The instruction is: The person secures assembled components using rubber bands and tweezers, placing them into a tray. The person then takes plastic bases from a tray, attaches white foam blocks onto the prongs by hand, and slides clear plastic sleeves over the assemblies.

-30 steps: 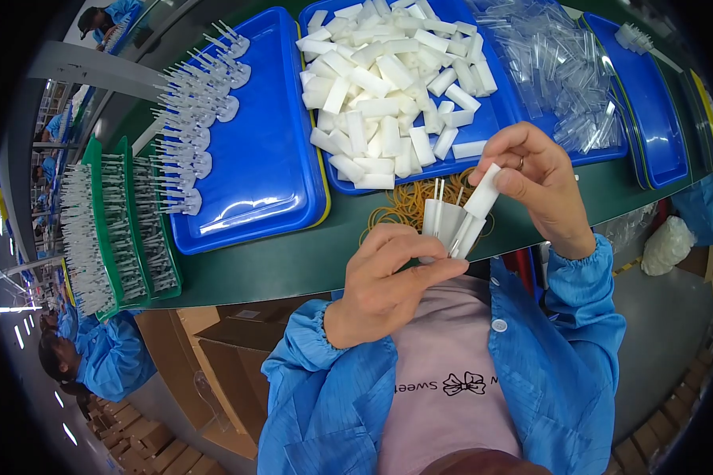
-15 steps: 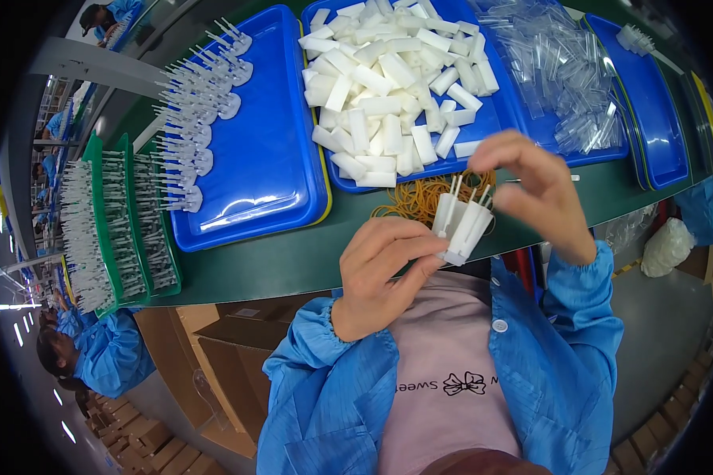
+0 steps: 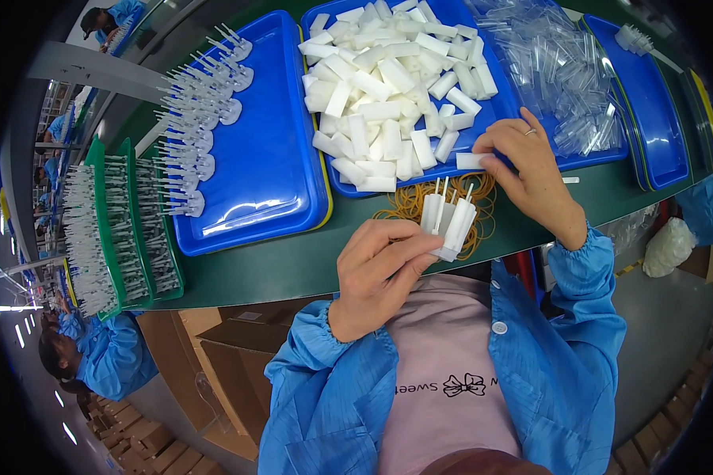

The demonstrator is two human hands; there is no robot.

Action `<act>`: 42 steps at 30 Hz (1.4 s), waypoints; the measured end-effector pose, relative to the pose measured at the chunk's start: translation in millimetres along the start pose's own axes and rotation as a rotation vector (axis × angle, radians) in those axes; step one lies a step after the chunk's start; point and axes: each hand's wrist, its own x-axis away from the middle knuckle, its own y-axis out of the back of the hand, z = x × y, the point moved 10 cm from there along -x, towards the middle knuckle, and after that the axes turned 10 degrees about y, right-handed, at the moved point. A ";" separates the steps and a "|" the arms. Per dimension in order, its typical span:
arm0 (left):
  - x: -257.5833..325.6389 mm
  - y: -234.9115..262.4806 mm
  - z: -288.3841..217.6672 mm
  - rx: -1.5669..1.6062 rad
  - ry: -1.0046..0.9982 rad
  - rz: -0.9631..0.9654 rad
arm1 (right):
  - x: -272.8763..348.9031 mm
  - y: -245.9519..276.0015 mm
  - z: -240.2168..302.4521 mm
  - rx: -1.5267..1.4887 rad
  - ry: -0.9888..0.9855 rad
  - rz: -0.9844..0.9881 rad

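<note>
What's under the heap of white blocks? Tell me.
A blue tray; its floor shows beside the white blocks. The right hand has fingertips on one block at the tray's near edge. Whatever else lies under the heap's middle is covered.

A green-topped desk (image 3: 238,279) spans a workroom with a grey floor (image 3: 642,305), a grey metal beam (image 3: 95,67) running in beside its left end. An open cardboard box (image 3: 249,336) stands below the near edge; brown cartons (image 3: 146,435) are stacked at lower left, with more boxes at lower right. White strip lights (image 3: 19,336) glow at far left, beyond a person in blue (image 3: 111,360). A whitish bag (image 3: 669,247) sits at right.
</note>
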 end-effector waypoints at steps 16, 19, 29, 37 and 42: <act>3.2 -6.3 -26.8 -0.099 -0.263 0.032 | 5.6 6.7 -11.9 -0.926 -0.243 -0.167; 5.9 -9.2 -31.0 -0.105 -0.283 0.038 | 6.3 -1.9 -2.0 -1.018 -0.247 -0.113; 4.4 -13.1 -34.3 -0.101 -0.292 0.096 | 3.3 3.8 23.5 -0.882 -0.130 -0.048; 15.5 1.6 -23.1 0.019 -0.138 -0.148 | 11.2 20.9 70.9 -0.596 0.059 -0.170; 0.7 -9.7 4.6 0.170 0.091 0.014 | 12.6 25.0 68.0 -0.550 0.052 -0.162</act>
